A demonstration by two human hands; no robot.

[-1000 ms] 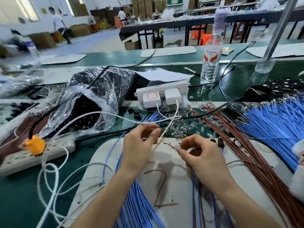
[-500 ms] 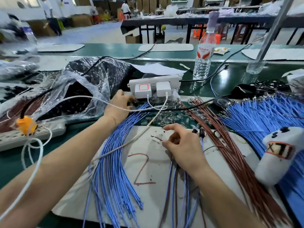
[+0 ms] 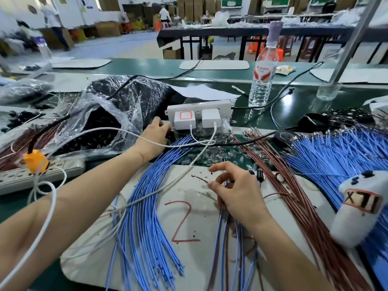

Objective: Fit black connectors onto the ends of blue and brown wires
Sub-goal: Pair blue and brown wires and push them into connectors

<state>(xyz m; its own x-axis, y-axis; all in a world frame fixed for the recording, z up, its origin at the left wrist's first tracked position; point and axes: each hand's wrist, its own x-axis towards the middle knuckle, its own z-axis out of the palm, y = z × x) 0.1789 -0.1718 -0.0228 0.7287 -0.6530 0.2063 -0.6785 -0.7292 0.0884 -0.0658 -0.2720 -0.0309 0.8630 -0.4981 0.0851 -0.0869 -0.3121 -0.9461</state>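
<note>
Moved: left hand (image 3: 154, 134) has gone from beside the right hand (image 3: 237, 190) out past the far edge of the mat (image 3: 195, 265) to the foot of the white power strip (image 3: 197, 107); the right hand stays on the mat.
Bag: clear plastic bag (image 3: 100, 120) at the left of the bench (image 3: 294, 110), mouth open toward the left hand, heaped with small black connectors (image 3: 98, 133).
Counts: two chargers (image 3: 184, 119) in the white power strip; one water bottle (image 3: 262, 80); a second power strip (image 3: 42, 175) with one orange plug (image 3: 35, 160); blue wires (image 3: 144, 217) and brown wires (image 3: 298, 206) too many to count.
Left fingers: reach to a loose black connector (image 3: 170, 134) under the chargers; tips partly hidden, so the grip cannot be told.
Right fingers: thumb and a curled finger pinch one brown wire (image 3: 200, 179), forefinger raised; its metal tip sticks out just left of the fingertips, near the mat's far edge.
Spread: blue wires fan over the mat's left half; more run under the right palm.
</note>
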